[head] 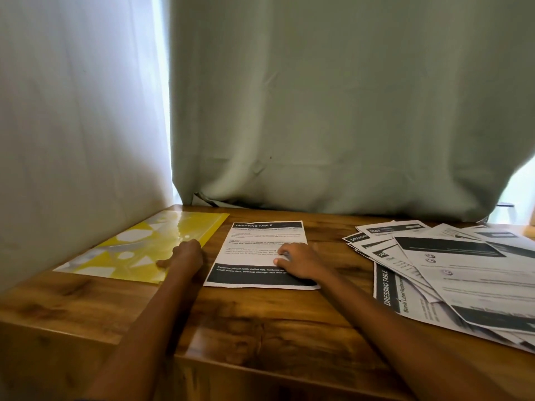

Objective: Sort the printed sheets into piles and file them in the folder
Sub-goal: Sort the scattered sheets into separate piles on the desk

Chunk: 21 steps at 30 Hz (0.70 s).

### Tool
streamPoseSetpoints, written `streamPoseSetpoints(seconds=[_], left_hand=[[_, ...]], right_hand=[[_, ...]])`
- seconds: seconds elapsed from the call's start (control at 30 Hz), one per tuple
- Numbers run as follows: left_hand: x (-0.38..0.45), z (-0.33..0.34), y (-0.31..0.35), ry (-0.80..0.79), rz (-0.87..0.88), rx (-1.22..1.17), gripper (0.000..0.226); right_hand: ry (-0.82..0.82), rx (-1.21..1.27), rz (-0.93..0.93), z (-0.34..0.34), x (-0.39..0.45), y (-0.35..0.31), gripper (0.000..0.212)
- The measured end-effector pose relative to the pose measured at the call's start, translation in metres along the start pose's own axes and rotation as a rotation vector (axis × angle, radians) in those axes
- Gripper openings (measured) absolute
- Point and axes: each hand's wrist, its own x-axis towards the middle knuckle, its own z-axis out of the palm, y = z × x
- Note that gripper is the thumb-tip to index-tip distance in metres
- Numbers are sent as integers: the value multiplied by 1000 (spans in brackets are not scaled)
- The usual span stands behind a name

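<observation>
Near surface's back-left corner, left hand (186,253) curled, thumb pressing folder (139,250); right hand (298,260) curled on single sheet (260,253), grip unclear. Glossy folder may slide; loose pile (451,273) may scatter.

middle sheet (262,253) — "DRESSING TABLE", loose sheets (451,273) — "DRESSING TABLE"

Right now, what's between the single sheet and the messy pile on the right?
Head view: only bare wooden table between the single sheet and the fanned pile.

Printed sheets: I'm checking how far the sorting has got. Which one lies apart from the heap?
The DRESSING TABLE sheet at the table's middle, under the right hand. It lies alone and square beside the yellow folder; the others overlap in a fanned heap at right.
</observation>
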Motion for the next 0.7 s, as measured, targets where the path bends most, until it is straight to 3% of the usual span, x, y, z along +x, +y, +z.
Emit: streamPoseSetpoints(seconds=[0.2, 0.4, 0.53, 0.7], left_hand=[[-5, -1, 4, 51, 25, 77, 25], [-10, 14, 46, 79, 186, 82, 31], [-23, 25, 98, 80, 354, 83, 35], [-52, 45, 167, 4, 524, -58, 37]], right_hand=[[-25, -21, -15, 7, 4, -10, 46], [40, -13, 48, -26, -7, 3, 50], [41, 34, 95, -59, -26, 39, 36], [174, -38, 342, -110, -51, 115, 35]])
